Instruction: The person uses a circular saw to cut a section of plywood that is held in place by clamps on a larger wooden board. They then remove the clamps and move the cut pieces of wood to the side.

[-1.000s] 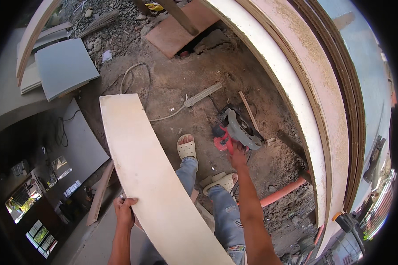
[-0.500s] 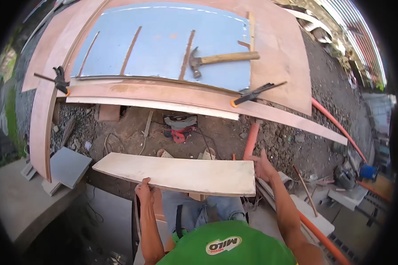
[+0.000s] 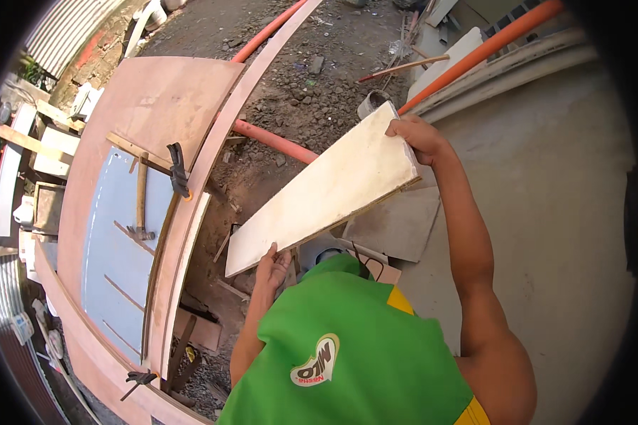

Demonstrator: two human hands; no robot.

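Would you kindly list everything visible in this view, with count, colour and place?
board: one, pale cream, held in the air at centre
hammer: one, wooden handle, lying on the blue panel at left
blue panel: one, grey-blue, inside the curved plywood form
plywood form: one, reddish brown, left
clamps: two, black, on the form's edge
pipes: several, orange, across the rubble and along the slab at top
concrete slab: one, grey, right
left hand: holds the board's near end
right hand: grips the board's far end

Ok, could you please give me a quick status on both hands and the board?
Left hand grips pale board at near end. Right hand grips far corner. Board held tilted above rubble ground. Orange pipe lies below.
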